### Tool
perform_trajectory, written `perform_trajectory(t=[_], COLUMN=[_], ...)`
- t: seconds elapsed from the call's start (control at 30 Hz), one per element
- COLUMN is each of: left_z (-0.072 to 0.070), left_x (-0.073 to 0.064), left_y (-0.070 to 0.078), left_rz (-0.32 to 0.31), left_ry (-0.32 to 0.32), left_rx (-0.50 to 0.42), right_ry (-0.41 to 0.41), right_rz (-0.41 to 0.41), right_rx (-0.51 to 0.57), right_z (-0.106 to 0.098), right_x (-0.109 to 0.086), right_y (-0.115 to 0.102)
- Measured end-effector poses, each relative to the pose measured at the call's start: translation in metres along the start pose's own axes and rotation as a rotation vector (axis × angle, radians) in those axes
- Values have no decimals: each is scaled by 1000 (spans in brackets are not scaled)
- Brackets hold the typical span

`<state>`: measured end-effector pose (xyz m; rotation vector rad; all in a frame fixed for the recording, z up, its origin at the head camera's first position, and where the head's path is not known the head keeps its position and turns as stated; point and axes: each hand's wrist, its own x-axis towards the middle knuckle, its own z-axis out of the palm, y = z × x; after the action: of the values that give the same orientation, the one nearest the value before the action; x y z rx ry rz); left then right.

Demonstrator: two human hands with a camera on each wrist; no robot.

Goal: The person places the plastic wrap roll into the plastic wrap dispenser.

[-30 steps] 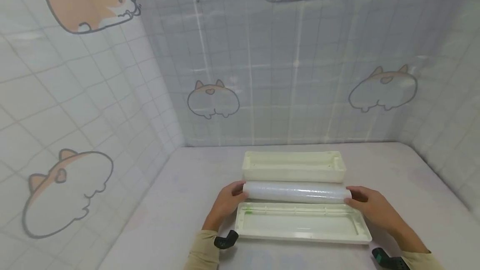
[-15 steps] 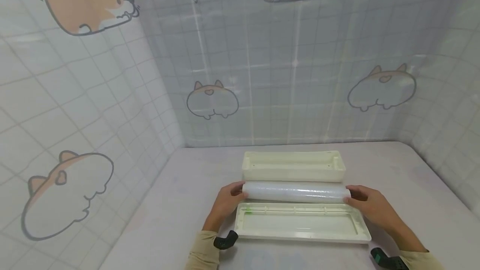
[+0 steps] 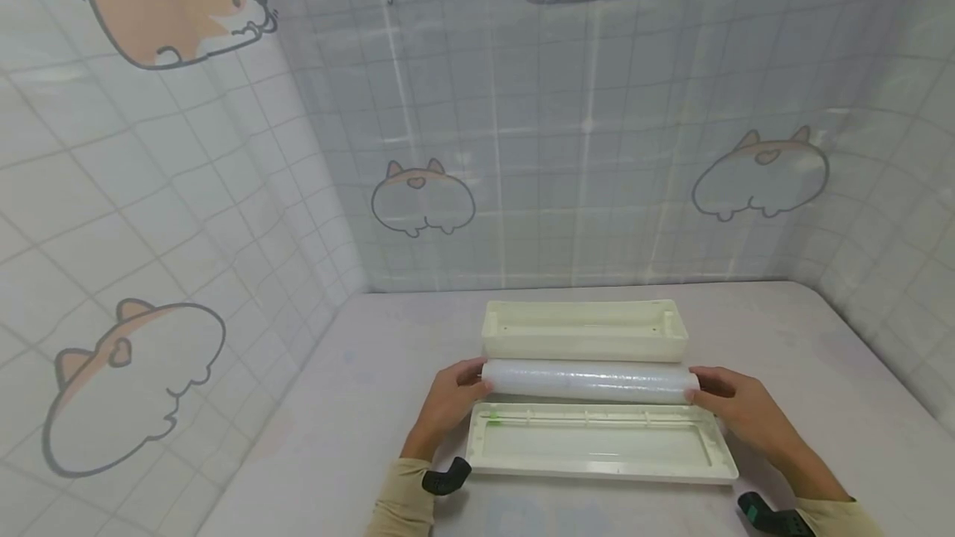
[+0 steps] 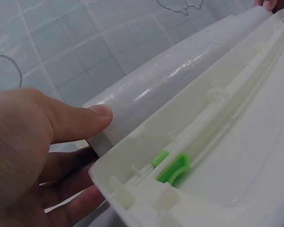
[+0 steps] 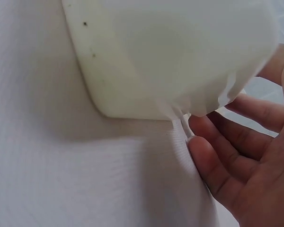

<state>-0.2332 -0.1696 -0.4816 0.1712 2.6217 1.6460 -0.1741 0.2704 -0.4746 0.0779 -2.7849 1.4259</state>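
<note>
A roll of cling film [image 3: 589,380], white and glossy, lies crosswise between two cream plastic parts. My left hand [image 3: 448,400] holds its left end, thumb on the near side and fingers behind. At the right end my right hand [image 3: 746,414] grips it the same way. Nearer to me lies a shallow cream tray-like lid [image 3: 597,443], open side up, with a rail along its far edge. On that rail a green slider [image 4: 176,168] shows in the left wrist view. A pale plastic corner [image 5: 146,90] fills much of the right wrist view, beside the right fingers.
Behind the roll stands a deeper cream box [image 3: 585,350], open at the top. All of it rests on a whitish covered table [image 3: 321,437]. Curtain-like walls with a grid and dog drawings [image 3: 424,197] enclose the back and sides.
</note>
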Motion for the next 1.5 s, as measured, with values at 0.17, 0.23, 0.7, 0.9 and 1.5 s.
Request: perform_trajectory(t=[0.17, 0.23, 0.7, 0.9, 1.5], left_z=[0, 0, 0, -3, 3], left_x=[-2, -2, -5, -4, 3], left_y=[1, 0, 3, 3, 25], left_rz=[9, 9, -14, 16, 69], left_ry=[2, 4, -20, -15, 23], left_rx=[-20, -32, -167, -214, -317], right_ry=[14, 18, 43, 43, 56], right_rz=[3, 12, 58, 120, 24], right_rx=[13, 24, 114, 153, 236], right_z=[0, 0, 0, 3, -16], right_x=[-1, -2, -2, 1, 7], right_y=[-2, -1, -1, -4, -17])
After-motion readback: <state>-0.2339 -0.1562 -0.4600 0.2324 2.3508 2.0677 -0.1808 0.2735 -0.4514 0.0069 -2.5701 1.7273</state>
